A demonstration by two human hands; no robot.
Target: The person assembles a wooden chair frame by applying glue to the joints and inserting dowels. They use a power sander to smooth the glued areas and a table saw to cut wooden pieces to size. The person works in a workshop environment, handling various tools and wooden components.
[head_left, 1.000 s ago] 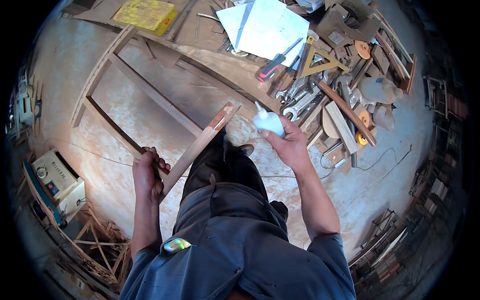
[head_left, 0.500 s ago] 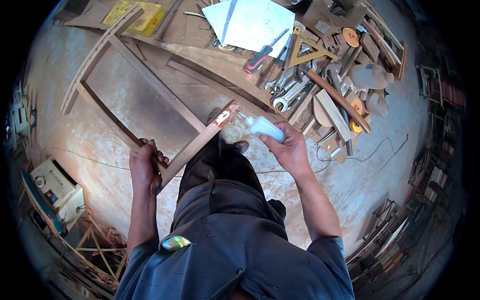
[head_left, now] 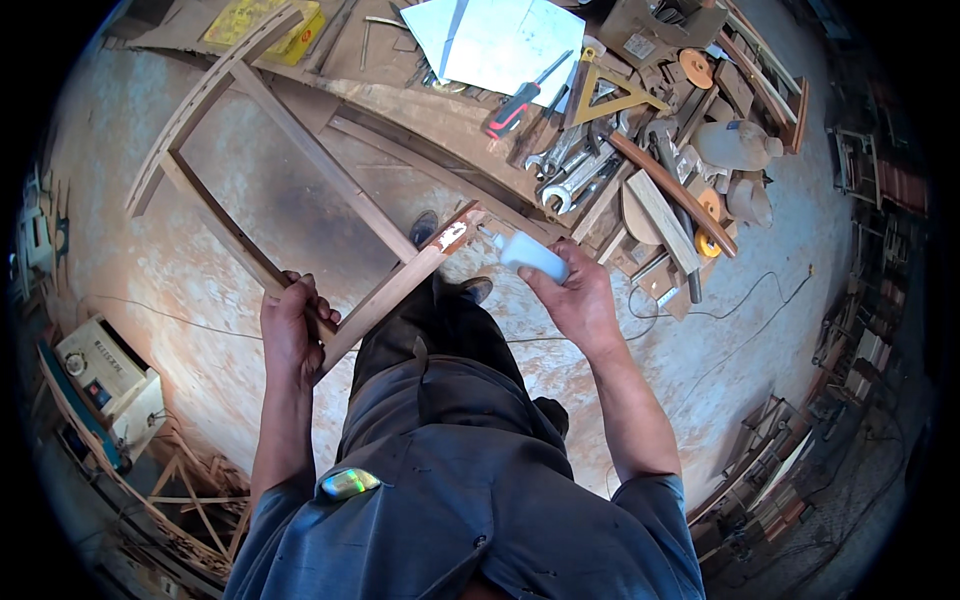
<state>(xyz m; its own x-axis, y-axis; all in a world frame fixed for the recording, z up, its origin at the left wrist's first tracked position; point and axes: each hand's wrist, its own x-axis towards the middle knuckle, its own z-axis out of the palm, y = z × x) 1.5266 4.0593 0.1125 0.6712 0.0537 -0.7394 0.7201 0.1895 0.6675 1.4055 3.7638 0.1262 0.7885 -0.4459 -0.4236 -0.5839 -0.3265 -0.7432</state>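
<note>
My left hand (head_left: 292, 325) is wrapped round a wooden frame (head_left: 310, 155) near its lower corner. The frame has two long rails, a curved slotted piece across its far end and a straight bar across the near end. White glue-like stuff (head_left: 454, 236) is smeared on the reddish-brown end of that near bar. My right hand (head_left: 577, 300) grips a pale squeeze bottle (head_left: 530, 258) with a thin nozzle. The nozzle points left toward the smeared end, a small distance off it. Part of my right fingers is hidden behind the bottle.
Ahead is a cluttered workbench (head_left: 420, 125) with paper sheets (head_left: 515, 50), a screwdriver (head_left: 515, 108), a yellow set square (head_left: 605, 95), wrenches (head_left: 575, 185) and a hammer (head_left: 680, 195). A machine (head_left: 110, 375) and wood scraps lie at left. A cable (head_left: 735, 312) crosses the floor.
The frame has shifted slightly to the right, its smeared end with it. The bottle stays near that end, its nozzle slightly lower. Both hands keep their hold.
</note>
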